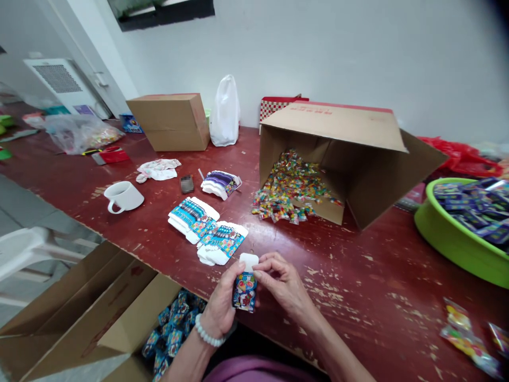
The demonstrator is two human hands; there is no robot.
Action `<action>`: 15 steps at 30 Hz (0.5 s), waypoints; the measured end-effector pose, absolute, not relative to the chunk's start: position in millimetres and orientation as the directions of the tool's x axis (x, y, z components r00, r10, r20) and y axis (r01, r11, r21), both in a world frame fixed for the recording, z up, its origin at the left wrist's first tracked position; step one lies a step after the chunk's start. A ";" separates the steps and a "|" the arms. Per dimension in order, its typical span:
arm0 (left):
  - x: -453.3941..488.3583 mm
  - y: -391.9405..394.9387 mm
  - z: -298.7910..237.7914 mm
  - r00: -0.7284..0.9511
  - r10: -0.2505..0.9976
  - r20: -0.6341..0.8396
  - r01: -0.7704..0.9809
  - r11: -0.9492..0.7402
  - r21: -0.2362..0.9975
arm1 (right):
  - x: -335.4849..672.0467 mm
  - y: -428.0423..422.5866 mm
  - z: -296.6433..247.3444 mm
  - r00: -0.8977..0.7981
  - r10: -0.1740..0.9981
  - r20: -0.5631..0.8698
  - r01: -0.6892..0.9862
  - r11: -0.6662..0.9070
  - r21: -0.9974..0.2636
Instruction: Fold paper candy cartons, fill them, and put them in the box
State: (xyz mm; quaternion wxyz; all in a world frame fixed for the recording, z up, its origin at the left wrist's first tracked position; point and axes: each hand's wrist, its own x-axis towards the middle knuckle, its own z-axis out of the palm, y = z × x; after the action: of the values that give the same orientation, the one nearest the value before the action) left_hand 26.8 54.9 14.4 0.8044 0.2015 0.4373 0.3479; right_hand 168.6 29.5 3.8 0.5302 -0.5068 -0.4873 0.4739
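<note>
A small blue box (244,293) is held upright on the near side of the open carton (338,126), a little to its left, with a white flap (248,260) standing up at its top. The left hand (223,298) grips the box around its sides, probably to steady it; the right hand (288,281) has thumb and forefinger at the flap's edge, though whether they pinch it cannot be told. The open carton lies on its side, which likely keeps its heap of wrapped sweets (284,188) within reach. Left of the carton, flat blue blanks (193,216) lie fanned, perhaps for easy picking, with purple-edged blanks (220,184) behind them. A green basin (441,233) of purple packets (473,207) stands to the carton's right; a floor carton (141,307) holding blue packets (175,329) sits lower, to its near left. Red characters mark the open carton's top, too blurred to read; the small box's printing is also illegible.
</note>
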 end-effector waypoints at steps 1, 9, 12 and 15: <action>27.0 54.7 12.2 0.371 0.740 -0.561 -0.383 0.672 0.633 | 167.9 30.0 4.5 0.091 0.996 0.013 -0.028 0.015 -0.999; 27.1 51.2 8.6 0.417 0.760 -0.498 -0.339 0.639 0.691 | 174.2 32.8 11.4 0.012 1.000 -0.011 0.057 -0.012 -0.998; 26.9 52.8 12.2 0.512 0.724 -0.463 -0.378 0.673 0.636 | 179.7 32.8 8.0 0.042 0.995 0.086 0.131 0.080 -0.988; 26.5 55.0 10.4 0.489 0.725 -0.485 -0.369 0.676 0.638 | 183.2 33.1 7.0 -0.058 0.982 0.182 0.247 0.190 -0.950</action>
State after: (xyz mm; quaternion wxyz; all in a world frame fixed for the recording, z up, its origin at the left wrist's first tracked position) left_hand 26.5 55.0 10.4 0.8311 0.2320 0.3838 0.3289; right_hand 183.2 33.1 7.0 0.4688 -0.5011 -0.6128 0.3920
